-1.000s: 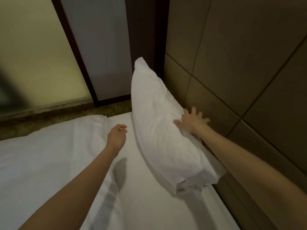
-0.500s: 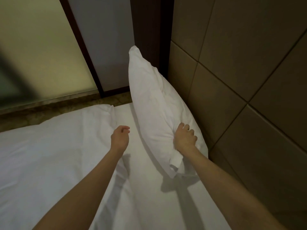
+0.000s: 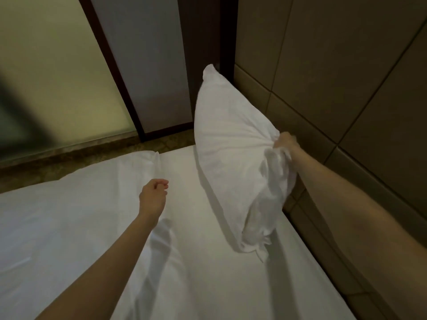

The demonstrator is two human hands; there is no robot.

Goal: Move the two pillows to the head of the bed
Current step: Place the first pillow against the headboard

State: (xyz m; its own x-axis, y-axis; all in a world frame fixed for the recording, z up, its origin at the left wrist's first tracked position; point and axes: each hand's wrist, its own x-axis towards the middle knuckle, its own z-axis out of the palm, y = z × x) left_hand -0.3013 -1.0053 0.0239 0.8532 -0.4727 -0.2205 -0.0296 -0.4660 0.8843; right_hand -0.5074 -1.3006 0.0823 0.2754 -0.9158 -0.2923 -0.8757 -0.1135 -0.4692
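Observation:
A white pillow (image 3: 233,148) stands on its long edge on the white bed sheet (image 3: 208,273), leaning against the padded brown headboard (image 3: 346,112) on the right. My right hand (image 3: 286,143) grips a bunch of the pillowcase at the pillow's upper right edge, between pillow and headboard. My left hand (image 3: 153,196) hovers over the sheet to the pillow's left, fingers loosely curled, holding nothing. Only one pillow is in view.
A white duvet (image 3: 57,222) covers the left part of the bed, its folded edge near my left hand. Beyond the bed lie a strip of brown floor (image 3: 92,155), a frosted glass panel (image 3: 46,77) and a dark door frame (image 3: 203,42).
My right hand has moved from the pillow's lower front up to its upper right edge and bunched the case there. The pillow has tipped back toward the headboard. My left hand has barely moved.

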